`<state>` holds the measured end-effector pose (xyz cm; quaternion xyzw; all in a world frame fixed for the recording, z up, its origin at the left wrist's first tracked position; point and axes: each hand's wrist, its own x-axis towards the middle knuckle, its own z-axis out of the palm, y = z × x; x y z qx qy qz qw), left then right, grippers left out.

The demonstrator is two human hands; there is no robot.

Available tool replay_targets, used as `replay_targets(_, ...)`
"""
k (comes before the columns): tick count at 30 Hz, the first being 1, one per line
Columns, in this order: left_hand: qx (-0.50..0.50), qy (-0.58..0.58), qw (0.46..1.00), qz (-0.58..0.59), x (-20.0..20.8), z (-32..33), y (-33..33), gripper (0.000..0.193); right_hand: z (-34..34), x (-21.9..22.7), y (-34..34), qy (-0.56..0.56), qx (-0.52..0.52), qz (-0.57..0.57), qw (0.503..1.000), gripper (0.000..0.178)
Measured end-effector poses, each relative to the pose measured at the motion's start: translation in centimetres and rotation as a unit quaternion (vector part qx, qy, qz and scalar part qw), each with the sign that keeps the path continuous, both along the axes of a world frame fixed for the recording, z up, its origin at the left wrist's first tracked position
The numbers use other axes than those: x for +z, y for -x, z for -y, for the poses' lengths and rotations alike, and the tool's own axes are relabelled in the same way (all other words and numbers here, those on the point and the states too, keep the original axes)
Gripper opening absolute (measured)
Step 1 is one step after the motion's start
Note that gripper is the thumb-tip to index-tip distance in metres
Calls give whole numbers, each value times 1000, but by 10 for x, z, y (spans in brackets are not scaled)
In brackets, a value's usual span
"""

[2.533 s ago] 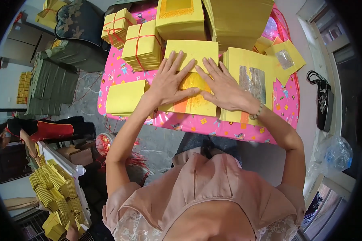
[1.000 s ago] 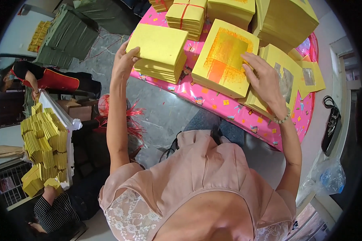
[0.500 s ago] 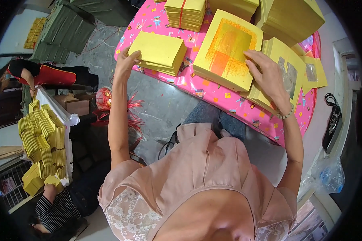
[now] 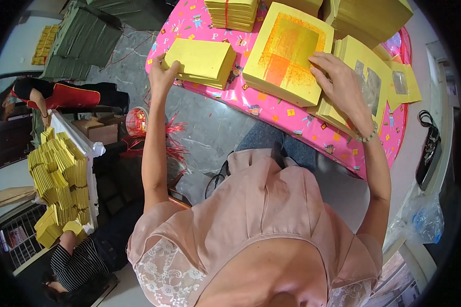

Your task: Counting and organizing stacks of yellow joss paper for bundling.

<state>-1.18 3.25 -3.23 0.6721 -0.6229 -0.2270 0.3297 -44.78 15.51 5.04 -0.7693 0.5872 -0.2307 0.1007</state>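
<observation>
On a pink patterned table, my left hand [image 4: 162,71] grips the left end of a small stack of folded yellow paper [image 4: 200,59], thumb near its upper side. Right of it stands a thick stack of yellow paper sheets [image 4: 251,64], its top sheet printed with an orange and gold patch [image 4: 294,46]. My right hand [image 4: 338,77], with a bead bracelet at the wrist, rests its bent fingertips on that patch's right edge, thumb apart from the fingers. Beneath the right wrist lies another paper stack [image 4: 343,110] with silvery squares.
A red-banded paper bundle [image 4: 230,14] and a tall yellow stack [image 4: 366,25] stand at the table's back. At left, two other people [image 4: 74,96] work by a table heaped with folded yellow paper [image 4: 59,174]. Red strips [image 4: 176,135] spill from a basket on the floor.
My right fingers have shifted slightly along the patch's right edge. The whole view has tilted a little; my left hand stays at the folded stack's end.
</observation>
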Motion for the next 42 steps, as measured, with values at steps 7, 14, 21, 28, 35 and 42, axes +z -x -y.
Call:
replay_targets(7,14,37,978,207,5,-9,15,69,1,-2,1,4,11,-1,1000,28)
replay_targets(14,14,34,974,222,-6,-23,23,74,2,-2,3,5,15,-6,1000,28)
replay_targets(21,-28,45,979,196,-1,-25,24,72,1,-2,2,-8,9,3,1000,28)
replay_targets(28,-37,34,961,271,-4,-29,23,56,-8,20,-23,84,20,-9,996,26)
replay_targets(35,-63,35,973,217,-5,-23,16,60,37,48,-112,117,229,-82,963,14)
replay_targets(42,-56,40,979,194,-2,-21,25,61,124,-16,-163,56,313,-219,922,26)
